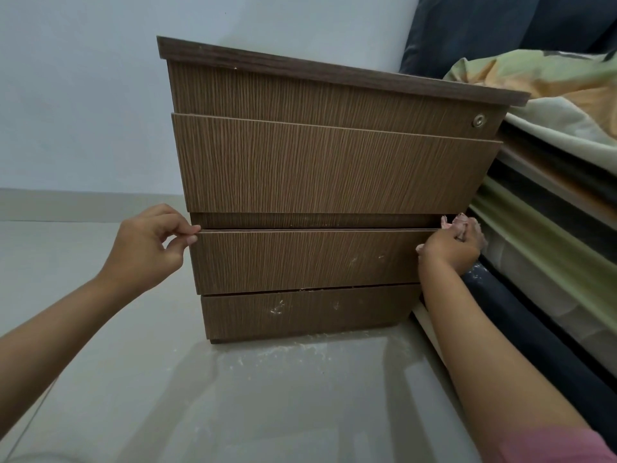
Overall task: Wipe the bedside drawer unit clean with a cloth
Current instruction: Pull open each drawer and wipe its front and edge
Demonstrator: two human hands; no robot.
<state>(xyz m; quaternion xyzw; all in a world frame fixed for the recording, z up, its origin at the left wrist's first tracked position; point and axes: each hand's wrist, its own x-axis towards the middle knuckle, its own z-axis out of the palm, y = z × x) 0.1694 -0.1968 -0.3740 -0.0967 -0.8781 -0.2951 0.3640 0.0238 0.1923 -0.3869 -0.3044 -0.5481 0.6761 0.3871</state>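
Bedside drawer unit (334, 168) stood on floor (100, 329), pressed beside bed (551, 228). Top edge of middle drawer (307, 262) pinched by left hand (150, 242) at left corner. Pink cloth (455, 225) bunched in right hand (450, 248) at right corner. Drawer best drawn out evenly, both corners together; white smears (277, 309) on lower fronts judged unwiped.

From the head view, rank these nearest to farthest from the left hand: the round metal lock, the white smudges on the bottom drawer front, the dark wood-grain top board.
Measured from the left hand, which pinches the middle drawer's top left corner:
1. White smudges on the bottom drawer front, below and to the right.
2. Dark wood-grain top board, its left end straight above.
3. Round metal lock, far upper right.
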